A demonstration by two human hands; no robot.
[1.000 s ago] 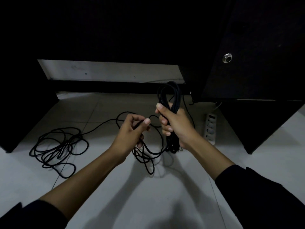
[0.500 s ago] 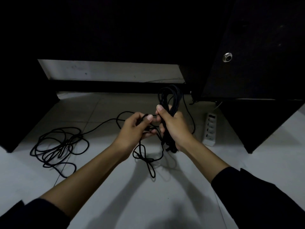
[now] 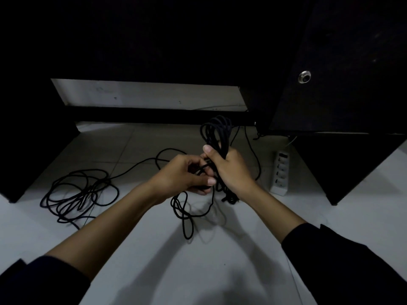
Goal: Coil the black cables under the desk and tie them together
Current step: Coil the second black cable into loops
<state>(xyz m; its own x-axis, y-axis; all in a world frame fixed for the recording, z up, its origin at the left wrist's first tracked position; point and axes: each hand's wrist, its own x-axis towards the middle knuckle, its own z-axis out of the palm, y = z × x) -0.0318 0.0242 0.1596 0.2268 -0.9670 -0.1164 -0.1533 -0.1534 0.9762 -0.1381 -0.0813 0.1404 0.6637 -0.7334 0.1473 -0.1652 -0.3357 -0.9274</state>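
Observation:
My right hand grips a coiled bundle of black cable upright, its loops sticking out above my fist and its ends hanging below. My left hand is pressed against the right one, fingers closed on a loose strand of the same cable. From there a slack loop dangles to the floor. A second, loose pile of black cable lies on the tiles at the left, joined by a strand running toward my hands.
A white power strip lies on the floor to the right of my hands. The dark desk side panel stands at the right, another dark panel at the left. A black crossbar runs along the back.
My left hand has moved right with the strand until it meets my right hand. The bundle has sunk slightly, and the dangling loop has shortened.

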